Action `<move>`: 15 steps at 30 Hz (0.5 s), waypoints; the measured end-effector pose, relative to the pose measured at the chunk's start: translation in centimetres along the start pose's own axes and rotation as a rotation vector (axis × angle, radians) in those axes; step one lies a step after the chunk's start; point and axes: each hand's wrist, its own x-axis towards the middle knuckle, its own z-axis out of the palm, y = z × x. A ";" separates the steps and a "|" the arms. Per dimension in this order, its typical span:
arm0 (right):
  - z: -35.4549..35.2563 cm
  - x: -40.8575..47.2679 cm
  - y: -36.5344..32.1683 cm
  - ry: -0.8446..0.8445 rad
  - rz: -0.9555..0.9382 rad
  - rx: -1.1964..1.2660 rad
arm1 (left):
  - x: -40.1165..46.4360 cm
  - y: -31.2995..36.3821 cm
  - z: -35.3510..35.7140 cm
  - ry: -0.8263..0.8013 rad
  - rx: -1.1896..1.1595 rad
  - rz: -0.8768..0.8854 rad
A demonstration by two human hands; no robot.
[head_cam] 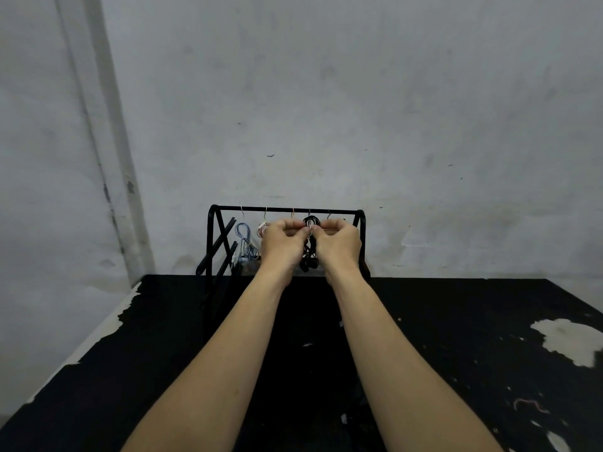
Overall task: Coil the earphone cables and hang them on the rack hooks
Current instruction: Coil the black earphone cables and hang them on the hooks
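A black metal rack stands at the far edge of the table, with several thin hooks on its top bar. A blue coiled earphone cable hangs on the leftmost hook. A white and red coil hangs on the second hook, partly hidden by my left hand. A black coiled earphone cable hangs from a hook in the middle, its earbuds dangling below between my wrists. My left hand and my right hand are raised side by side, and their fingertips pinch this black cable and a thin wire tie just below the coil.
The black tabletop has worn pale patches at the right and along the left edge. A grey wall stands right behind the rack. A small pinkish scrap lies at the near right.
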 end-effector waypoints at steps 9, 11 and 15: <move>0.7 0.3 0.1 0.027 -0.006 -0.024 | 0.4 -0.6 0.5 0.034 -0.032 -0.004; 0.8 0.5 -0.1 0.024 -0.002 -0.037 | 0.5 -0.4 0.6 0.032 -0.037 -0.007; 0.7 0.7 0.2 0.023 0.000 -0.081 | 0.6 -0.6 0.7 0.012 -0.016 -0.051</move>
